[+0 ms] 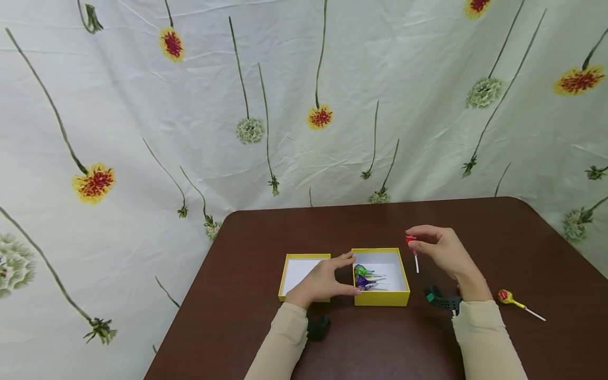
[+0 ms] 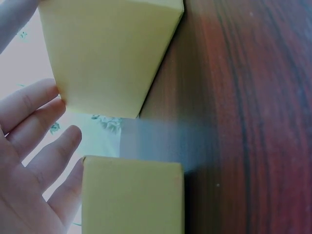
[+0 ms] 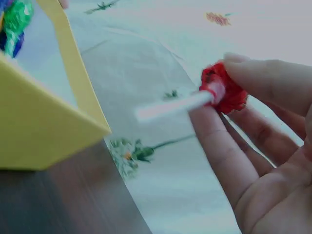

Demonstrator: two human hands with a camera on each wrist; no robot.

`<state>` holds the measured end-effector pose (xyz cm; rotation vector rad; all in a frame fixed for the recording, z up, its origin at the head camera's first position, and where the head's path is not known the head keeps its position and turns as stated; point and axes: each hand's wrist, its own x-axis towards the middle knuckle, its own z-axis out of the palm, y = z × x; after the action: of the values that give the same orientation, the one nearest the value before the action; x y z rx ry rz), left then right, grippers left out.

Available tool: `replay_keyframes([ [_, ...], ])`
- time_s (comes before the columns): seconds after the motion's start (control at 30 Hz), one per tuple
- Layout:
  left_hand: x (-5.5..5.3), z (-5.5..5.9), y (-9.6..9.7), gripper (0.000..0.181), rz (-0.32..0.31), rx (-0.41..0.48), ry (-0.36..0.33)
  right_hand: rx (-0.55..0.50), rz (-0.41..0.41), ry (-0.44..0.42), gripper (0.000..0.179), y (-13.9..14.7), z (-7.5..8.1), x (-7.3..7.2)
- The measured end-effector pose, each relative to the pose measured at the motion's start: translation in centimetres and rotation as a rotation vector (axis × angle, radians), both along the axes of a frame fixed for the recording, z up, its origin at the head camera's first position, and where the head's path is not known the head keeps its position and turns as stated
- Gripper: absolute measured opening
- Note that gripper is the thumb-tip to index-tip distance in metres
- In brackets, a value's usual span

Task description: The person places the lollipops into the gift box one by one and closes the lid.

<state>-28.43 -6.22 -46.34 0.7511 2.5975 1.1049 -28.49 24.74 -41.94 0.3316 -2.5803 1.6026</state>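
Observation:
My right hand [image 1: 444,252] pinches a red lollipop [image 1: 411,240] by its wrapped head, to the right of the yellow box [image 1: 381,299]. Its white stick points down in the head view; the right wrist view shows the red wrapper [image 3: 229,92] between thumb and fingers. Inside the open box, a green lollipop [image 1: 362,271] and purple lollipops [image 1: 363,283] lie along the left side. My left hand [image 1: 322,279] rests against the box's left edge, thumb near the front corner and fingers toward the back, fairly straight in the left wrist view.
A shallow yellow box lid [image 1: 296,269] with a white inside lies left of the box, partly behind my left hand. On the right of the brown table [image 1: 380,348], a yellow-and-red lollipop [image 1: 506,296] lies beside my right sleeve. A flower-print cloth [image 1: 294,158] hangs behind.

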Motion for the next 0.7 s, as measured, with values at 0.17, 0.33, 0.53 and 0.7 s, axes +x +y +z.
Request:
replay_keyframes([
  [0.17,0.1,0.1,0.0,0.083,0.002,0.009,-0.011,-0.001,0.053,0.050,0.031,-1.5,-0.3,-0.4],
  [0.33,0.1,0.1,0.1,0.084,0.008,0.000,-0.010,0.003,0.078,0.038,0.035,-3.3,-0.7,-0.7],
  [0.53,0.0,0.1,0.1,0.085,0.006,-0.002,-0.006,-0.030,0.077,0.010,0.030,-5.3,-1.3,-0.8],
  [0.7,0.0,0.0,0.1,0.085,0.007,0.000,-0.006,-0.004,0.088,0.009,0.027,-6.2,-1.8,-1.1],
])
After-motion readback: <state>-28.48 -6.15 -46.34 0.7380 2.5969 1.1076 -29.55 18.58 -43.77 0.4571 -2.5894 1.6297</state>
